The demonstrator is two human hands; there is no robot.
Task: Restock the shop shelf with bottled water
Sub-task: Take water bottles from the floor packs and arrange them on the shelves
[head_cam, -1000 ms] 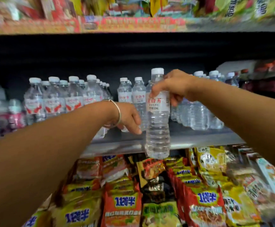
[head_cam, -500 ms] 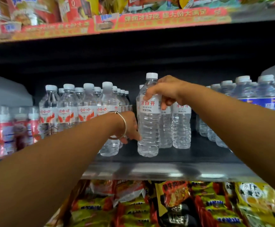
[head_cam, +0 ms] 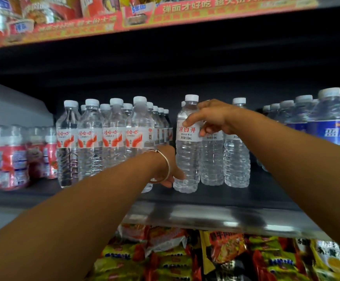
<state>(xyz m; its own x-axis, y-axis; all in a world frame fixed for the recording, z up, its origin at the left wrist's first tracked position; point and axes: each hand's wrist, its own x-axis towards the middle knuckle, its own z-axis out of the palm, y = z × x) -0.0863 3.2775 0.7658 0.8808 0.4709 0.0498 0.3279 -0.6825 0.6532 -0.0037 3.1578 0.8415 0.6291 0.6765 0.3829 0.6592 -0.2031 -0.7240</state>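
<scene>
Head view: our right hand (head_cam: 211, 118) grips the clear plastic water bottle (head_cam: 187, 151) near the dark shelf's front edge (head_cam: 215, 218); our left hand (head_cam: 169, 167) touches its base, fingers relaxed.

the water bottle (head_cam: 187, 155) at centre frame is clear ribbed plastic with a glossy white label and a matt white cap; the shelf (head_cam: 215, 218) edge below it is shiny brushed metal, its deck dark and matt; the bangle (head_cam: 166, 165) at centre looks polished metal; the snack packets (head_cam: 226, 258) along the bottom are crinkled glossy foil
</scene>
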